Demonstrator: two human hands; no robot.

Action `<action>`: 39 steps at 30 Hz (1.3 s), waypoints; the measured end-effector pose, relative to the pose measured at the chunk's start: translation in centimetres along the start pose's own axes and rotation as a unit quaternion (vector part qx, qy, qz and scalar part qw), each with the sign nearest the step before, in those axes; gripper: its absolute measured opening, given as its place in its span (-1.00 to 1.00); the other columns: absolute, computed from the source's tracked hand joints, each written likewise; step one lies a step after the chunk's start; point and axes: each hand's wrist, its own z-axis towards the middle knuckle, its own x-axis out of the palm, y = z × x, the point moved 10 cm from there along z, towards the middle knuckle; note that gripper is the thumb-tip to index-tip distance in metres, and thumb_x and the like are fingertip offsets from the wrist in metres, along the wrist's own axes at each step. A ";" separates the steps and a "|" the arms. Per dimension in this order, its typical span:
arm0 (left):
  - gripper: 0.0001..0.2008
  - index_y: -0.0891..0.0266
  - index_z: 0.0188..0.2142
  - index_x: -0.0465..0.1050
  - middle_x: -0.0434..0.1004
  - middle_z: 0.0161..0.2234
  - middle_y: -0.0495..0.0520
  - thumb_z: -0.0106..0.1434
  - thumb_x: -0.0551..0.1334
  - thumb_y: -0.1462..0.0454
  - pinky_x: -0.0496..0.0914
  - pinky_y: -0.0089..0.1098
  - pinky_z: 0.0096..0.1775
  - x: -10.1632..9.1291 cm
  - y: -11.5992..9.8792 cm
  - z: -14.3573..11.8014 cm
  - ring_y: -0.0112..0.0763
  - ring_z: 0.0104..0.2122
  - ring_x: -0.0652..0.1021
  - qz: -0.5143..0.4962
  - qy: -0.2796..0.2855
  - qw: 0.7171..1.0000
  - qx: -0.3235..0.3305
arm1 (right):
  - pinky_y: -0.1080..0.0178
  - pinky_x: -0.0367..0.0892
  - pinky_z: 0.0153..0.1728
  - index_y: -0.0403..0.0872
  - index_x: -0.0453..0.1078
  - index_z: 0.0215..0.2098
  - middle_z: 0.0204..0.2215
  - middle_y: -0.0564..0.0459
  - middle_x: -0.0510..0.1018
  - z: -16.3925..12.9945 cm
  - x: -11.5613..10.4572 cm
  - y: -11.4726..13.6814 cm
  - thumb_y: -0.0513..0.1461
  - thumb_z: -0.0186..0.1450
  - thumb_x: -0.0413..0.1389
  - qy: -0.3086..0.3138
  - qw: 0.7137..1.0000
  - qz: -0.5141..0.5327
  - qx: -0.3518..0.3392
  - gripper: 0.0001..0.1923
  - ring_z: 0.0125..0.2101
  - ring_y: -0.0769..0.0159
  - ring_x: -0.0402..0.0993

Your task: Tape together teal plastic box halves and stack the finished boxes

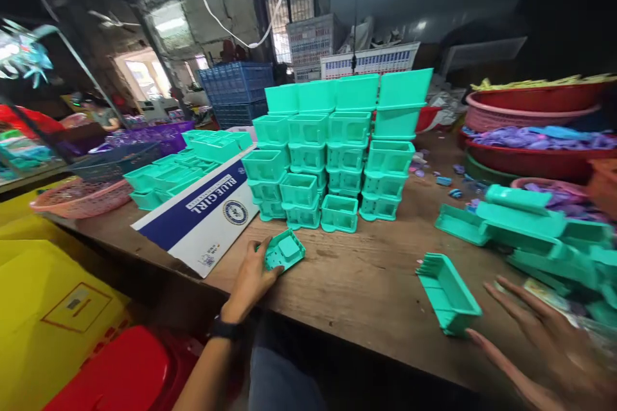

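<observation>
Starting at the far left, a yellow bin [53, 308] and a red stool [120, 372] sit below the edge of the wooden table [366, 289], and a pink basket [80, 198] rests on its corner. Beside that, low rows of green trays [164, 176] lie behind a flat blue-and-white carton [205, 215], which seems to serve as a divider between finished rows and the working space.

Next comes the left hand [253, 276], wrist bent up over the table edge and forearm rising from below, with a dark band at the wrist. Its fingers are closed around a small green tray [284, 250], tilted so its underside faces the camera; the tray sits just above the wood, in front of the stack.

Behind it stands the tall stack of green boxes [337, 148], set in neat columns and stepped lower toward the front, likely so each stays within reach.

Further right, a long green piece [448, 292] lies alone on the table, open side up. The right hand [540, 340] hovers just beside it, palm down, fingers spread and empty, one fingertip close to the piece's near end; whether it touches is unclear through the blur.

A loose heap of green parts [535, 231] lies behind that hand, with red bowls [535, 135] of purple bits at the far right.
</observation>
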 end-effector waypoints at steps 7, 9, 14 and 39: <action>-0.40 0.21 0.22 0.43 0.63 0.06 0.15 0.16 0.25 0.21 0.50 -0.23 0.04 2.8 -6.9 -1.9 -0.08 0.01 0.63 -0.003 0.249 0.963 0.105 | -0.30 0.42 0.20 0.01 0.01 0.48 0.39 -0.30 0.29 -1.1 4.6 -6.2 0.33 0.11 0.25 0.092 0.963 0.115 0.224 0.16 0.27 -0.31 0.40; -0.47 0.19 0.14 0.51 0.66 0.01 0.14 0.16 0.17 0.34 0.51 -0.25 0.00 3.8 -9.4 -1.3 -0.13 -0.04 0.65 0.049 0.272 0.950 0.148 | -0.30 0.26 0.32 0.02 -0.08 0.51 0.45 -0.28 0.20 -0.5 6.8 -6.0 0.29 0.08 0.30 0.149 0.948 0.162 0.230 0.23 0.37 -0.26 0.26; -0.60 0.26 -0.28 0.66 0.68 -0.15 0.27 -0.04 0.15 0.53 0.53 -0.23 -0.06 7.0 -14.8 1.4 -0.03 -0.10 0.68 0.097 0.256 0.935 0.226 | -0.29 -0.16 0.47 0.09 -0.19 0.55 0.51 -0.20 0.06 2.0 10.3 -2.5 0.14 0.08 0.38 0.231 0.936 0.207 0.169 0.27 0.51 -0.13 -0.12; 0.40 0.02 0.48 -0.32 0.02 0.47 0.36 -0.12 0.60 0.23 0.06 0.24 0.43 13.7 -16.0 -4.0 0.17 0.46 0.16 -0.371 0.161 0.903 0.144 | -0.18 -0.16 0.48 0.03 -0.35 0.57 0.56 -0.20 -0.12 3.5 12.0 0.5 0.05 0.14 0.37 0.319 0.887 0.307 0.131 0.30 0.52 -0.06 -0.18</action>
